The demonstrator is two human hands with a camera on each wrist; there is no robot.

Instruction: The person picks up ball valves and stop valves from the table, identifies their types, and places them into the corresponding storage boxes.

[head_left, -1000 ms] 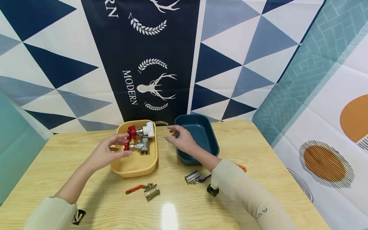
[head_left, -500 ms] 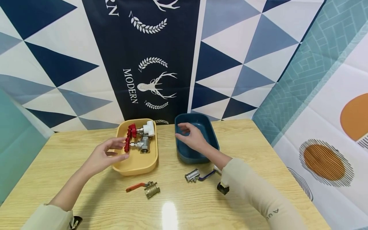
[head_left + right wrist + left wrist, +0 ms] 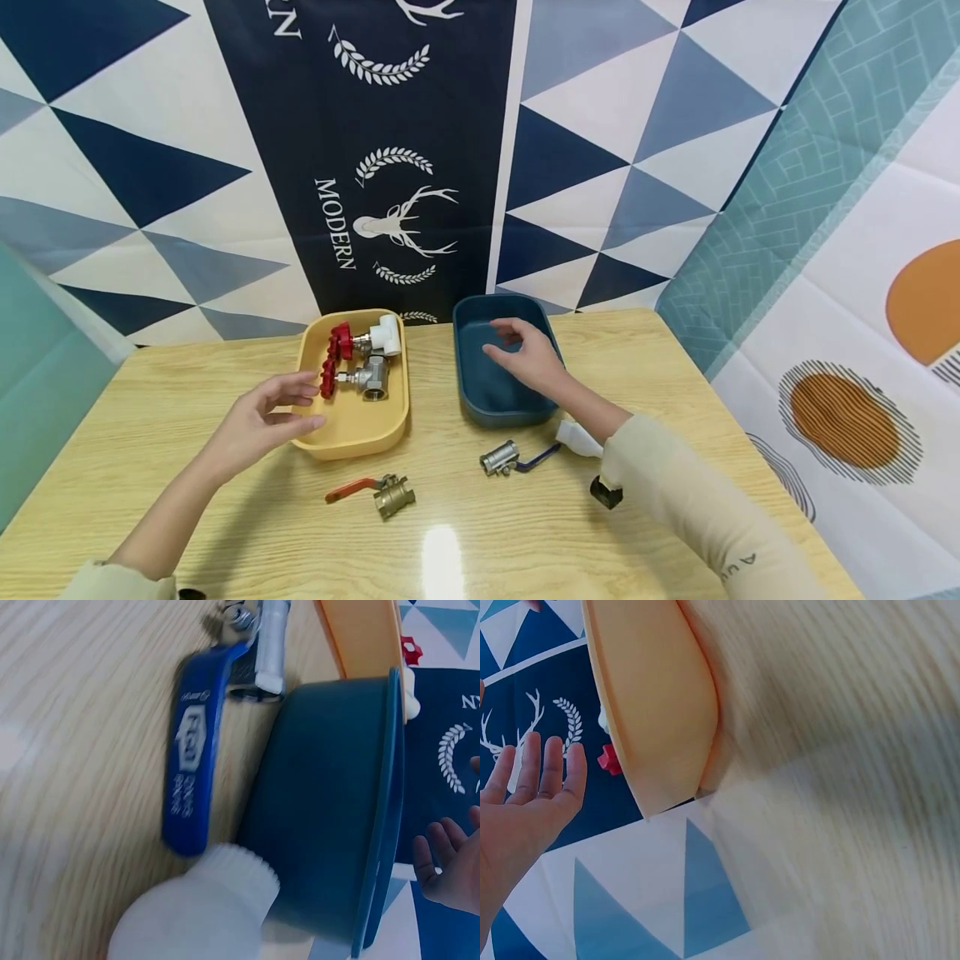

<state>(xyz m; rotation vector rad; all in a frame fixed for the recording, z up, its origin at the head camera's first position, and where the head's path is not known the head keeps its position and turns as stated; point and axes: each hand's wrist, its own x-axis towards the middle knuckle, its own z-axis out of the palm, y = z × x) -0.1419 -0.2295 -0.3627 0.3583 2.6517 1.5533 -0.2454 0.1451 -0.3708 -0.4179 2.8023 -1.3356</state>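
Observation:
My left hand [image 3: 288, 404] hovers open and empty at the front left rim of the yellow tray [image 3: 352, 433], palm up in the left wrist view [image 3: 525, 802]. In that tray lie a white-bodied valve [image 3: 381, 335] and a silver valve [image 3: 369, 379], both with red handwheels. With its fingers relaxed and holding nothing, my right hand [image 3: 521, 352] hangs over the dark blue tray [image 3: 487, 408]. The right wrist view shows that tray's wall [image 3: 330, 802] and my right fingertips [image 3: 450, 859].
On the wooden table [image 3: 187, 375] in front of the trays lie a brass ball valve with an orange lever [image 3: 386, 496] and a steel ball valve with a blue lever [image 3: 506, 457]. A white plastic fitting [image 3: 577, 435] lies by my right sleeve. Patterned cloth hangs behind.
My left hand has drawn back from the red handwheels toward the tray's front left. My right hand has moved right, over the blue tray, uncovering the blue lever and the white fitting.

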